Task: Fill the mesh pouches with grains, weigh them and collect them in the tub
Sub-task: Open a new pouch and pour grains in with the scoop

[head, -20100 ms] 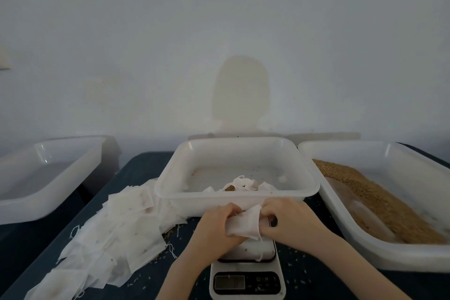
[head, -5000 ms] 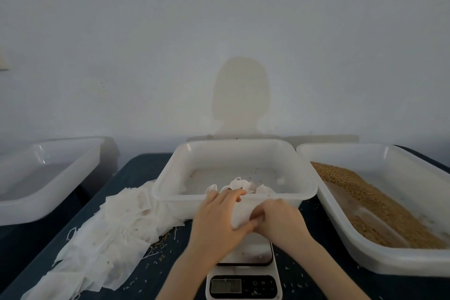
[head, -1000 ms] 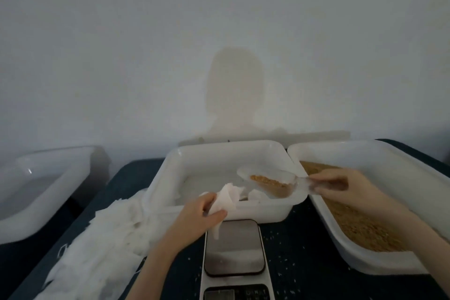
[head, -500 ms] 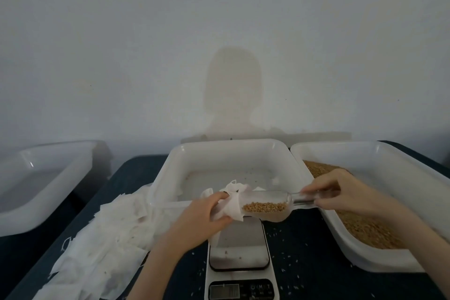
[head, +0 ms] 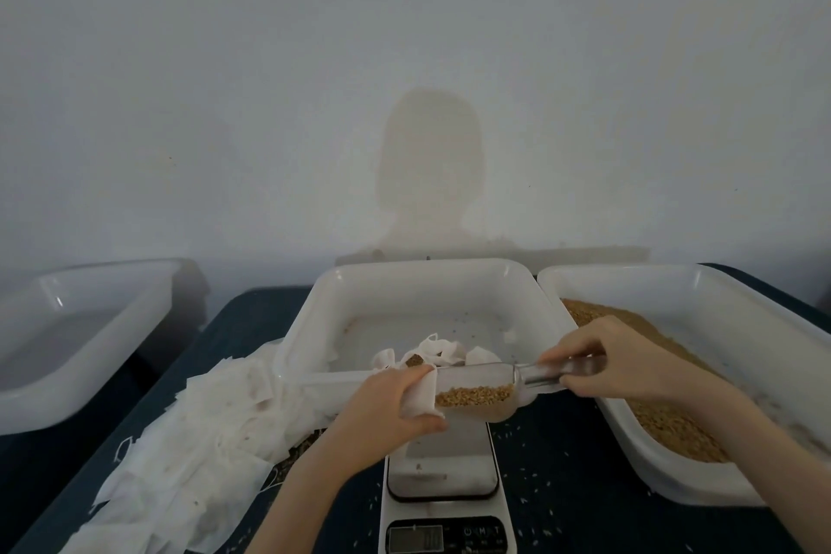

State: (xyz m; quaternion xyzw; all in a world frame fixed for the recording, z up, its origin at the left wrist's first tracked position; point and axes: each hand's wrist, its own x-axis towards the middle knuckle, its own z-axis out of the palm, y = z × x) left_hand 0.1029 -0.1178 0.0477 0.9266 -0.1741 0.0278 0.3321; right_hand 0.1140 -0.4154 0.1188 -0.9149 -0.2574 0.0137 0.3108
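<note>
three tubs (head: 310, 324) – left hand (head: 386, 407) pinches one pouch (head: 420, 394), right hand (head: 616, 362) grips one scoop (head: 476, 391) – one scale (head: 445, 490).

scale (head: 445, 504) display digits and button marks too blurred to read

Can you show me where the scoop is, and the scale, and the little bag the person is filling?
scoop (head: 476, 391): head view, on its clear bowl holding grains.
scale (head: 443, 466): head view, on its bare weighing plate.
little bag (head: 420, 396): head view, on the white mesh by the scoop's mouth.
</note>
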